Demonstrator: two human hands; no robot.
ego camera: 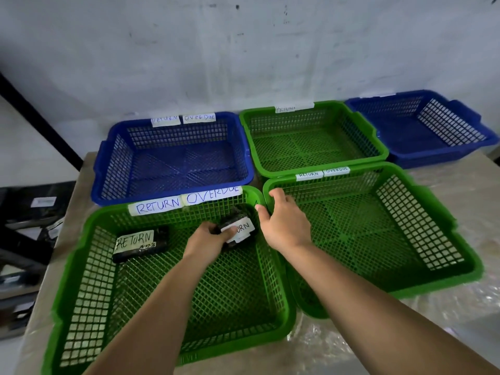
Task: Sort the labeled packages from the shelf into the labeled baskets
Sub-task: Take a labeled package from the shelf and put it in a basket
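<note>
My left hand point(209, 240) grips a small black package point(239, 228) with a white RETURN label, inside the near left green basket point(89, 307), close to its far right corner. That basket carries a RETURN OVERDUE label on its far rim. A second black package point(140, 243) labelled RETURN lies flat at the basket's far left. My right hand point(284, 221) holds the far left corner rim of the near right green basket point(433, 239), fingers curled over the edge. This basket also bears RETURN and OVERDUE labels.
Behind stand a blue basket point(173, 158) labelled RETURN OVERDUE, a green basket point(311, 136) with a partly readable label, and another blue basket point(424, 125) at far right. All sit on a table covered in clear plastic. Dark packages lie on a shelf point(24, 228) at left.
</note>
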